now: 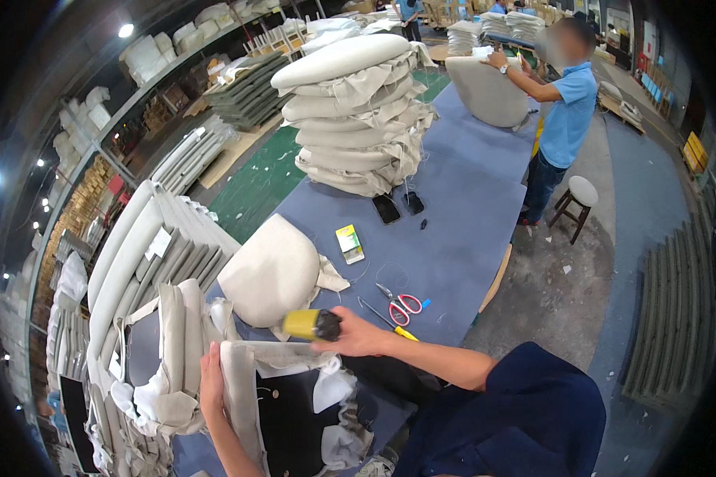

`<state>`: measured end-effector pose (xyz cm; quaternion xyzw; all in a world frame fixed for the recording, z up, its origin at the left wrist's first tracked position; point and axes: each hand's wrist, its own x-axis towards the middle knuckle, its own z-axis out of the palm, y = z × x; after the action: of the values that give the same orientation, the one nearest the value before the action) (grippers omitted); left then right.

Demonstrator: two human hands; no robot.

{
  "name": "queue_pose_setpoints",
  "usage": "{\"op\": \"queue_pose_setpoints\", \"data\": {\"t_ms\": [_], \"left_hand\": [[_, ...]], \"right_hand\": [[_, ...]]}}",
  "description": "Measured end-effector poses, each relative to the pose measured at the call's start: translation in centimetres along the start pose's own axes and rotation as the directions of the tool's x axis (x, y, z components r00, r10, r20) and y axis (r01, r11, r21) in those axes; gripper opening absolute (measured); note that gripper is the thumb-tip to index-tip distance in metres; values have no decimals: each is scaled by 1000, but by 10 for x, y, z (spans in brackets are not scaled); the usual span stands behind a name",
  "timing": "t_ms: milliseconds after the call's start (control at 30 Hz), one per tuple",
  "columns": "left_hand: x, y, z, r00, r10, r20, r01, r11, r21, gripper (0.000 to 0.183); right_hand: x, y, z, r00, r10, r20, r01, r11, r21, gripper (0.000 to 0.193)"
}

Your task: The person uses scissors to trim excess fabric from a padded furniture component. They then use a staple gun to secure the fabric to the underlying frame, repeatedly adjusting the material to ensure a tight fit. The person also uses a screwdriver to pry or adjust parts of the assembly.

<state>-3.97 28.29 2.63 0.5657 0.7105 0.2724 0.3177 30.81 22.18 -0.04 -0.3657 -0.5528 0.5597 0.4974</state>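
Note:
My left hand (212,381) braces the side of a beige upholstered chair part (240,397), its fingers along the outer edge. That part has a dark opening in its underside (290,421), with loose white fabric (336,389) around it. My right hand (356,332) grips the black end of a yellow-and-black hand tool (302,324), blurred by motion, above the part's far edge. Beyond the tool lies a rounded beige cushion panel (266,270) with loose cloth at its side. Red-handled scissors (400,306) and a yellow-handled pointed tool (390,319) lie to the right of it.
A tall stack of beige cushions (354,119) stands on the blue-grey table (469,207). Near it are a phone (387,209) and a yellow-green box (349,243). More covered parts (167,246) lean at left. Across the table, a co-worker (565,103) handles a large panel (489,91) beside a stool (577,199).

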Motion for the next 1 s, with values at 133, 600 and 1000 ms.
{"op": "queue_pose_setpoints", "data": {"t_ms": [133,600,1000], "left_hand": [[9,-11,1,996,48,72,-47,999,-18,69],[3,6,7,991,-6,135,7,1000,-5,79],[-15,56,58,868,495,-33,-367,685,629,42]], "right_hand": [[26,29,43,974,-214,70,220,972,-88,27],[28,59,78,959,-269,94,282,940,-191,31],[55,87,70,996,-77,-51,63,970,-236,55]]}}
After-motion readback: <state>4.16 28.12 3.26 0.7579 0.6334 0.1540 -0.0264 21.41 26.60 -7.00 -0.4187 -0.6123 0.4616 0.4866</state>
